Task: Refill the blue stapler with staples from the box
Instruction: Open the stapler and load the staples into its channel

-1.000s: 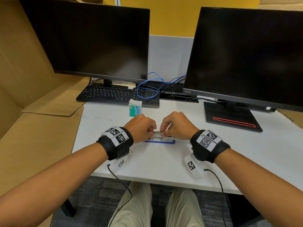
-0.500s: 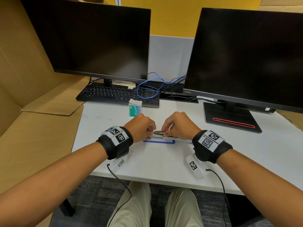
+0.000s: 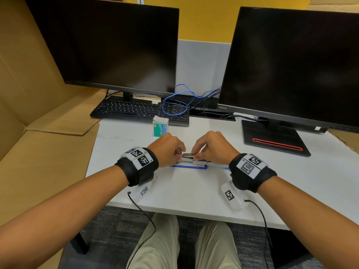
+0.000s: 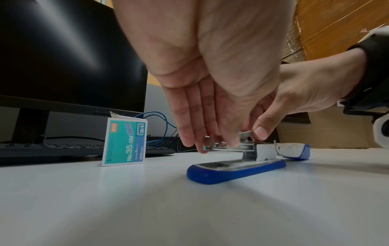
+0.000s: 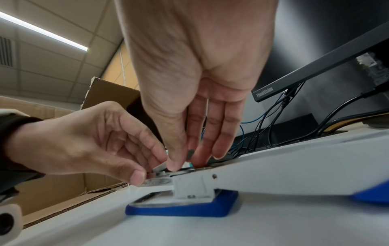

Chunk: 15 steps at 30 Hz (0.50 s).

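Since 1 s ago, both hands are staying at the stapler (image 3: pixel 188 166) near the middle of the head view, and the right hand (image 3: pixel 213 148) is now sitting slightly more to the right, its fingers raised a little higher over the metal strip.

Both forearms are reaching in from the lower corners of the frame, wrists bent so the hands are meeting knuckles-up over the open stapler. It is lying flat on the desk (image 3: pixel 194 193), blue base toward the viewer and its white-and-blue top arm folded back to the right.

In the left wrist view, the left hand (image 4: pixel 210 93) is pointing down, fingers close together and nearly straight, fingertips (image 4: pixel 203 146) pressing on the front end of the metal staple channel (image 4: pixel 229 147). I cannot tell whether they are curling round it.

In the right wrist view, the right hand (image 5: pixel 195 106) is also pointing down, thumb and fingers drawn together and pinching a small strip of staples (image 5: pixel 160 167) just over the channel.

Behind the left hand, in the upper middle of the head view, the box (image 3: pixel 160 126) is standing upright in front of the keyboard (image 3: pixel 136 110), well apart from the stapler. 2 dark monitors (image 3: pixel 108 45) are filling the top of the frame.
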{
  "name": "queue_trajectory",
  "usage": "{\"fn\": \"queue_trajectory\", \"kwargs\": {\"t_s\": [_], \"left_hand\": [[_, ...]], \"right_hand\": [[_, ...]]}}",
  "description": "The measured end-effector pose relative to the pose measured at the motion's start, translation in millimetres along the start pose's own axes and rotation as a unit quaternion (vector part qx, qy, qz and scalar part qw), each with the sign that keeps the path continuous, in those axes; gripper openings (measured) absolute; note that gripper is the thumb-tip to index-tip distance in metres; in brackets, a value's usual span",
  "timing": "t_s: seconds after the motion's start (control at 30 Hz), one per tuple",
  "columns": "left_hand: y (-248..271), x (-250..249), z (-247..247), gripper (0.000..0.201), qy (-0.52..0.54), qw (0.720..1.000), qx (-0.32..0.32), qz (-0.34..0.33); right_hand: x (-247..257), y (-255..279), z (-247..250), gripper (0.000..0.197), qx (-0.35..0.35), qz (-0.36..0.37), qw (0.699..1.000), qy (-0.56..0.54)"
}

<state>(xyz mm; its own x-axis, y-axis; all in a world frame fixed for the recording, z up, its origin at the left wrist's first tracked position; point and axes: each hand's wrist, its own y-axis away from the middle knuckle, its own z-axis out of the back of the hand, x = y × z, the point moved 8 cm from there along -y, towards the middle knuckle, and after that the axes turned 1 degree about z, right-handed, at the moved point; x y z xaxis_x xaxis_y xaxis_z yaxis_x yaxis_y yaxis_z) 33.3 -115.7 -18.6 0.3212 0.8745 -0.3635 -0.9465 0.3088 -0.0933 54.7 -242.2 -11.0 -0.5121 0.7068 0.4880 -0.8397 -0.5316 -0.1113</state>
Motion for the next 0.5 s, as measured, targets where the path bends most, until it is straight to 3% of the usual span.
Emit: {"fn": "queue_trajectory", "kwargs": {"t_s": [0.5], "left_hand": [[-5.5, -8.9, -5.3, 0.015, -0.039, 0.999, 0.001, 0.008]], "right_hand": [[-0.6, 2.8, 2.4, 0.013, -0.009, 0.0, 1.0, -0.008]]}}
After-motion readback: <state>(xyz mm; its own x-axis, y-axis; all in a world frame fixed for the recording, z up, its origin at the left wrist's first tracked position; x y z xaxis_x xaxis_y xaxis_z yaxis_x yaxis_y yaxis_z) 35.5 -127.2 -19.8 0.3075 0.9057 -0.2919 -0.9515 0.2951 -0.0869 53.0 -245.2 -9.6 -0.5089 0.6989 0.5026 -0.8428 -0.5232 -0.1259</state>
